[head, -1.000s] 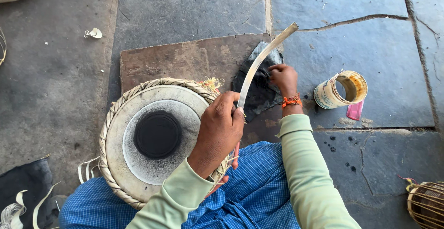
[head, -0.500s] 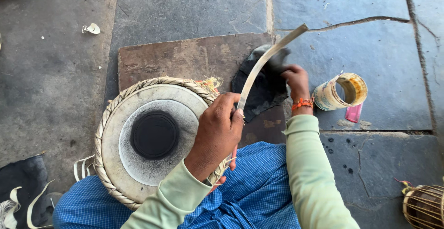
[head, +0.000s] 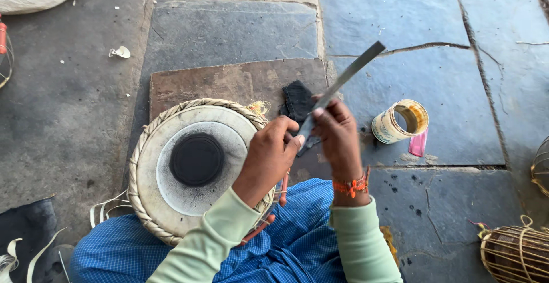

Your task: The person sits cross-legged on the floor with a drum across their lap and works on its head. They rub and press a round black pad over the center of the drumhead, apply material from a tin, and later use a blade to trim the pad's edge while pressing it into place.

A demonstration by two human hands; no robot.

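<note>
Both hands meet above the lap, just right of the drum [head: 194, 171] that leans on the blue cloth [head: 274, 243]. The left hand [head: 269, 157] closes its fingers on the lower end of a long flat strip [head: 343, 83]; the right hand [head: 338, 140] pinches it a little higher, so it rises slanted toward the far right. A dark pad [head: 297, 100], probably cloth, lies behind on the stone floor [head: 229, 31].

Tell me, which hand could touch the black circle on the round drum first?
Probably the left hand. It hovers right over the rim of the round rope-edged drum, close beside the black circle. The right hand is farther away, and both hands hold the flat grey metal strip.
</note>
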